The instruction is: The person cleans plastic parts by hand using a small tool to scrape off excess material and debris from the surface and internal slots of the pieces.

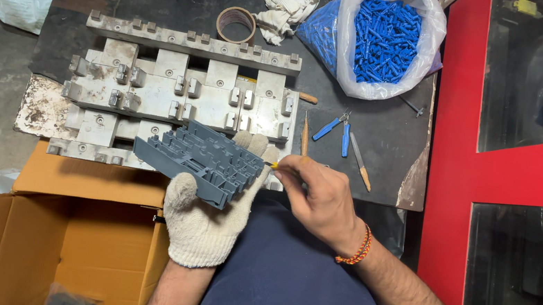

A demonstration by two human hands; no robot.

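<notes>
My left hand (207, 217), in a white knit glove, holds a grey moulded plastic part (199, 159) with many ribs and slots, tilted over the near edge of the workbench. My bare right hand (316, 197), with an orange thread band on the wrist, pinches a small yellow-handled tool (274, 165) whose tip touches the right end of the grey part.
A metal fixture block (182, 85) lies on the dark bench. A clear bag of blue plastic pieces (384, 38) stands at the back right. Blue-handled pliers (336, 129), wooden-handled tools (360, 161), a tape roll (236, 24) lie nearby. An open cardboard box (57, 243) sits lower left; a red cabinet (454, 148) stands right.
</notes>
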